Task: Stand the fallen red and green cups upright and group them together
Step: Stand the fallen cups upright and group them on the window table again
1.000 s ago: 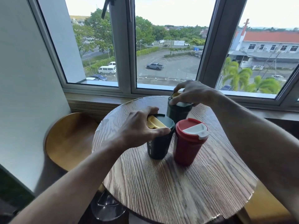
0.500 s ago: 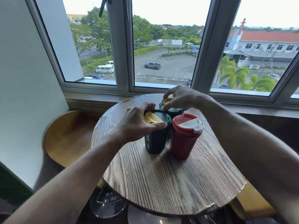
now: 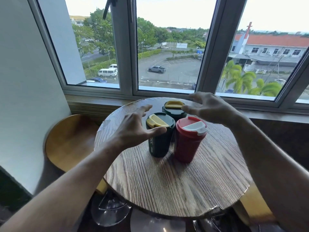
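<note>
Three lidded cups stand upright and close together on the round wooden table (image 3: 167, 185). The red cup (image 3: 187, 144) has a red lid with a white flap. Touching its left side is a dark green cup (image 3: 158, 144) with a yellow flap. A second dark green cup (image 3: 173, 108) with a yellow flap stands just behind the two. My left hand (image 3: 133, 126) hovers open just left of the front green cup, thumb near its rim. My right hand (image 3: 209, 108) hovers open above and right of the rear green cup, holding nothing.
A wooden stool seat (image 3: 68, 139) sits left of the table, and another stool (image 3: 254, 205) shows at the lower right. Chrome stool bases (image 3: 110, 210) are under the table. The window sill (image 3: 100, 104) and window frame run right behind the table's far edge.
Both hands have let go of the green cups and lifted away with fingers spread. The rear green cup now stands close behind the other two.
</note>
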Tool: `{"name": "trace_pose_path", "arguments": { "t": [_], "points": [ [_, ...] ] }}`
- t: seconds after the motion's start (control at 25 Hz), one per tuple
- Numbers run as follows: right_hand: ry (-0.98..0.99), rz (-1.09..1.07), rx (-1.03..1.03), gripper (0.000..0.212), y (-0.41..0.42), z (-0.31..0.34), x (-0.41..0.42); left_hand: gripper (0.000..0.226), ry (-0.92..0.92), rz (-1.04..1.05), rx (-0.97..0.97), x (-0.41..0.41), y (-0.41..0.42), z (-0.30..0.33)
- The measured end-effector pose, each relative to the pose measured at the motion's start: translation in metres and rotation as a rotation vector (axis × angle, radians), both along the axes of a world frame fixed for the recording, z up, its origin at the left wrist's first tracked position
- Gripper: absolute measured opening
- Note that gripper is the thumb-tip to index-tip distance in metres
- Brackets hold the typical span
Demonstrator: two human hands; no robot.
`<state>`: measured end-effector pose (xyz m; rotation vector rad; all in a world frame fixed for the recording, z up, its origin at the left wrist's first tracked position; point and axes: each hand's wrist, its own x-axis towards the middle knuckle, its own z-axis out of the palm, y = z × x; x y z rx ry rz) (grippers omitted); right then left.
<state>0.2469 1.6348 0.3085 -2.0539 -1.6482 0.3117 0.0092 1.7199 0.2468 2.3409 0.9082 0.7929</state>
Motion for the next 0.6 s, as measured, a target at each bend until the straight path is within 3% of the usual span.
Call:
{"name": "trace_pose_path", "arguments": {
  "t": [0.2, 0.36, 0.6],
  "points": [
    [0.055, 0.049, -0.145, 0.106, -0.063, -0.019, -0.013, 0.116, 0.065, -0.042, -0.087, -0.005, -0.003, -0.001],
    [0.08, 0.005, -0.019, 0.103, -0.06, -0.039, -0.016, 0.116, 0.046, -0.014, -0.069, 0.0, -0.007, -0.004],
    [0.246, 0.036, 0.009, 0.086, -0.054, -0.037, -0.005, 0.091, -0.047, 0.027, -0.092, 0.003, -0.009, -0.007]
  ]
}}
